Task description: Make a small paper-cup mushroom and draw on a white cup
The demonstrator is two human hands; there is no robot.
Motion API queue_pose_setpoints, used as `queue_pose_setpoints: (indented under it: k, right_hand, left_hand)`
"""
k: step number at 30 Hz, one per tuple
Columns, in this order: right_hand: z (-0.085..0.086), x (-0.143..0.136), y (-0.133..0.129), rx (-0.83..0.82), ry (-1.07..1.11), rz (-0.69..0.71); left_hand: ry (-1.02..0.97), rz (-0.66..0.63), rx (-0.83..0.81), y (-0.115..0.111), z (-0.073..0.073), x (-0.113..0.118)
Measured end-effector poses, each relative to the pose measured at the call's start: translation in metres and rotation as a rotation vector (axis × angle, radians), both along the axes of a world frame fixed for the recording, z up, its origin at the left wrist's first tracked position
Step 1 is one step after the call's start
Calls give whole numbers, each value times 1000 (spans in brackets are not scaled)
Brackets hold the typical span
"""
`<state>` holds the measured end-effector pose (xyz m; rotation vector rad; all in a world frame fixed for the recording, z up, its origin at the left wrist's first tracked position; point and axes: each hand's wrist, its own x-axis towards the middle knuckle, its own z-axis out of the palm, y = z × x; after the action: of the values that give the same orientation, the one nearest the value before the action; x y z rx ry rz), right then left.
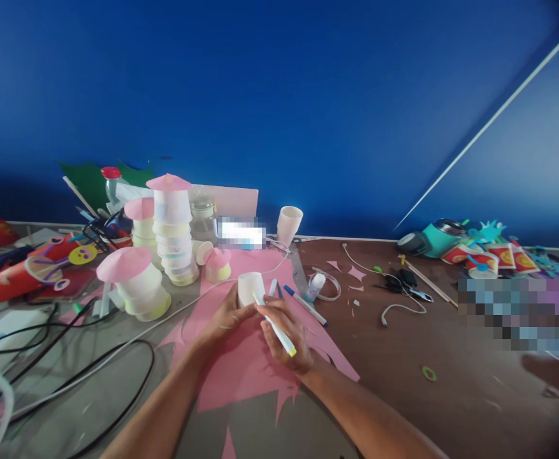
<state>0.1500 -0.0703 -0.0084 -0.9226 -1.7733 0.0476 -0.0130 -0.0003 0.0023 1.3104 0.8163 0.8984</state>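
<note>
My left hand (229, 315) grips a white paper cup (250, 288) over a large pink paper sheet (234, 382). In my right hand (289, 328) is a white marker with a yellow end (280, 333), its tip at the cup's side. Just to the right, a blue-capped marker (308, 307) lies across the sheet's edge, near a small white glue bottle (315, 287). Stacked cups with pink paper cone tops (171, 223) stand on the left, and a shorter topped stack (136, 287) sits in front of them.
Black and white cables (116, 357) loop over the left side. A glass jar (203, 220) and an upright white cup (289, 224) stand at the back. Keys (401, 280), a white cord (384, 312) and a teal bottle (442, 237) lie to the right.
</note>
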Motion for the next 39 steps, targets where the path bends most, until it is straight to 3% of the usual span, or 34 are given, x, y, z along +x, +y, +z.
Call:
queue_pose_setpoints:
  k: [9,19,39]
  right_hand:
    - [2,0,0,-7,27,-4]
    - [7,1,1,-29,196,-83]
    - [-2,2,5,-65,116,-143]
  left_hand:
    - [34,-17,-2,0,2,-1]
    - [-171,-88,-63,3,-9,3]
    - [-268,-88,-172,1,-13,0]
